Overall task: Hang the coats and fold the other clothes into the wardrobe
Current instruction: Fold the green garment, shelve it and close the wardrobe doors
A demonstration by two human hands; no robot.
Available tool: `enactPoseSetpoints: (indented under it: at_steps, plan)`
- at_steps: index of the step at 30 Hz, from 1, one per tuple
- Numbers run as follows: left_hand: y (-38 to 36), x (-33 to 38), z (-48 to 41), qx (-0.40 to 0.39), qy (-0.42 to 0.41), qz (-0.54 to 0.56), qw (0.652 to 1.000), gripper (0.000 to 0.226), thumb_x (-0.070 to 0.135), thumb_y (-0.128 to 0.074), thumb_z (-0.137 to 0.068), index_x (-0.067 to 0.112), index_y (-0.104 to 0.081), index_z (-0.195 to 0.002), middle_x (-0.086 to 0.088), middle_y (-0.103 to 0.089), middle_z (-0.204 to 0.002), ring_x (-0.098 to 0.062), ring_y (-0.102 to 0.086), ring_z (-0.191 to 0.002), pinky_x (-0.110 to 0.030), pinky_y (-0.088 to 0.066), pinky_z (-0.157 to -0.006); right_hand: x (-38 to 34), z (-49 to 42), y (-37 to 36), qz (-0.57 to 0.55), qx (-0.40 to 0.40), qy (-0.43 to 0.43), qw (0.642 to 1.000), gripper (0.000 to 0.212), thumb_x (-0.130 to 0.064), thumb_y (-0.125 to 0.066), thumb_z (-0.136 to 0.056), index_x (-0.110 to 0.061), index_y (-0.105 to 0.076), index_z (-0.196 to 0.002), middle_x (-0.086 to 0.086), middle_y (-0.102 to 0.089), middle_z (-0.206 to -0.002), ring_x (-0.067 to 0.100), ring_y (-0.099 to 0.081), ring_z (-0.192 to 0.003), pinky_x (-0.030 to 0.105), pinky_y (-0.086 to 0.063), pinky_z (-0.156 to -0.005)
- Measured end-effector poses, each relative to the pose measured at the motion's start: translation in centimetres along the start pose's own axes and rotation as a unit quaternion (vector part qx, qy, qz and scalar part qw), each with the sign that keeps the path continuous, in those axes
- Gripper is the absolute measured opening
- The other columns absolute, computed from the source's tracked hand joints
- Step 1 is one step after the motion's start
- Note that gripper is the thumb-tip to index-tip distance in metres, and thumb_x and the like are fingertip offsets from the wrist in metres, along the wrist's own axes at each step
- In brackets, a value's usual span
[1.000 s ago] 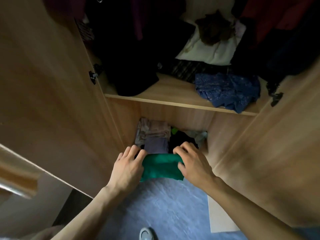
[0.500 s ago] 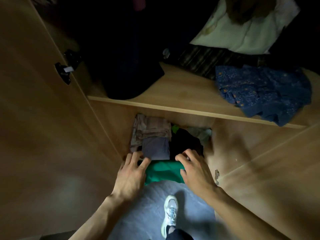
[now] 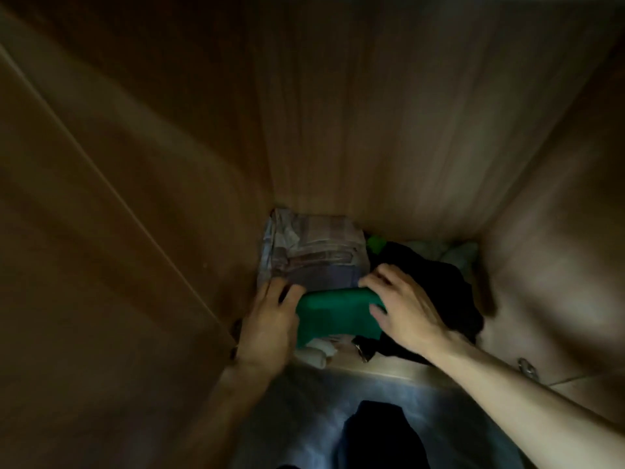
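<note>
Low in the dim, motion-blurred wardrobe (image 3: 338,130), the folded green garment (image 3: 338,313) sits at the front of the bottom compartment, just in front of a stack of pale folded clothes (image 3: 318,255) and beside a heap of black clothes (image 3: 436,282) whose shape is lost in shadow. The left hand (image 3: 270,319) grips its left end with curled fingers, and the right hand (image 3: 406,309) clasps its right end, fingers over the far edge and thumb on top. Something white (image 3: 318,353) shows under the garment, too blurred to name.
</note>
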State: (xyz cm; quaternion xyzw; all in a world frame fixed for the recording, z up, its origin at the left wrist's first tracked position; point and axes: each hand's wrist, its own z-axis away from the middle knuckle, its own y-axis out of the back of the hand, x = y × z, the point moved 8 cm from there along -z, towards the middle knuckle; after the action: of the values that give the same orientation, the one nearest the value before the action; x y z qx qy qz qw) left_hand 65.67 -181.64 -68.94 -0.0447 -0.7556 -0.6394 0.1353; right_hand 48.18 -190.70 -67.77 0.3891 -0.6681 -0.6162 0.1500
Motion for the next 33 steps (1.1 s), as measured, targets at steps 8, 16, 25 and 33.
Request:
enactPoseSetpoints:
  at_steps: [8, 16, 25, 33]
  plan:
    - [-11.2, -5.1, -1.6, 0.035, -0.007, 0.009, 0.999, 0.038, 0.024, -0.052, -0.091, 0.036, -0.041, -0.126, 0.005, -0.038, -0.131, -0.015, -0.042, -0.115, -0.033, -0.047, -0.089, 3.6, -0.6, -10.4, 0.007, 0.037, 0.009, 0.999, 0.035, -0.014, -0.069, -0.085, -0.019, -0.06, -0.119, 0.002, -0.052, -0.114, 0.024, -0.054, -0.105, 0.038, -0.052, -0.084]
    - [-16.7, -6.0, -3.7, 0.042, -0.025, 0.011, 0.999, 0.04, 0.023, -0.045, -0.096, 0.027, -0.047, -0.136, 0.002, -0.041, -0.137, -0.016, -0.039, -0.122, -0.032, -0.044, -0.094, 8.6, -2.2, -16.3, -0.045, 0.007, -0.039, 0.998, 0.035, -0.026, -0.064, -0.091, -0.035, -0.047, -0.12, -0.009, -0.051, -0.121, 0.012, -0.052, -0.109, 0.028, -0.05, -0.085]
    - [-23.3, -9.4, -13.1, 0.079, 0.003, 0.003, 0.997, 0.041, 0.001, -0.061, -0.087, 0.007, -0.059, -0.128, -0.017, -0.055, -0.128, -0.037, -0.052, -0.114, -0.045, -0.046, -0.092, 15.1, -10.8, -23.2, -0.021, -0.006, -0.091, 0.996, 0.038, -0.018, -0.062, -0.093, -0.023, -0.052, -0.13, 0.002, -0.053, -0.129, 0.022, -0.052, -0.115, 0.037, -0.049, -0.09]
    - [-31.3, -8.1, -12.6, 0.077, -0.032, -0.021, 0.996, 0.047, 0.036, -0.045, -0.095, 0.009, -0.061, -0.131, -0.013, -0.057, -0.138, -0.033, -0.055, -0.126, -0.053, -0.047, -0.101, 13.0, -8.4, -31.0, 0.036, -0.038, -0.019, 0.998, 0.065, -0.053, -0.04, -0.098, -0.024, -0.024, -0.154, 0.009, -0.018, -0.161, 0.027, -0.016, -0.148, 0.044, -0.018, -0.12]
